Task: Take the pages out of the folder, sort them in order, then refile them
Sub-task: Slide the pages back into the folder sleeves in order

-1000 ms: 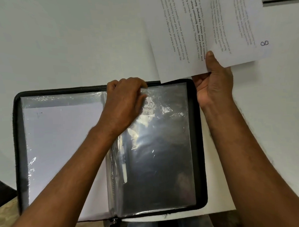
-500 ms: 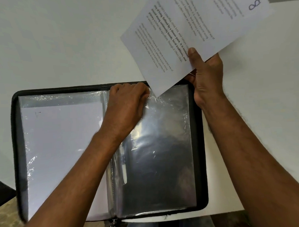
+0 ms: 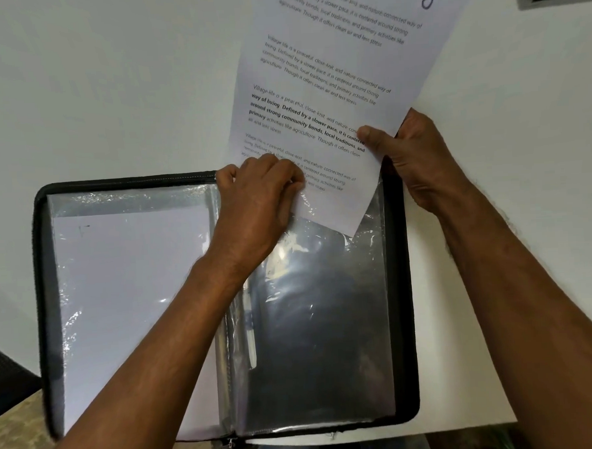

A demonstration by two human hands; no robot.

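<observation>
We've got the zip folder (image 3: 50, 303) lying open on the white table (image 3: 95, 80). Left hand (image 3: 256, 205) pinches the empty right-side plastic sleeve (image 3: 325, 308) at its top edge, likely to keep the mouth open. Right hand (image 3: 417, 154) grips page 8 (image 3: 332, 87) by its edge, thumb on top, lower corner just entering the sleeve. Page is tilted; it probably needs squaring to slide in. Left sleeve holds a filed page (image 3: 131, 299).
</observation>
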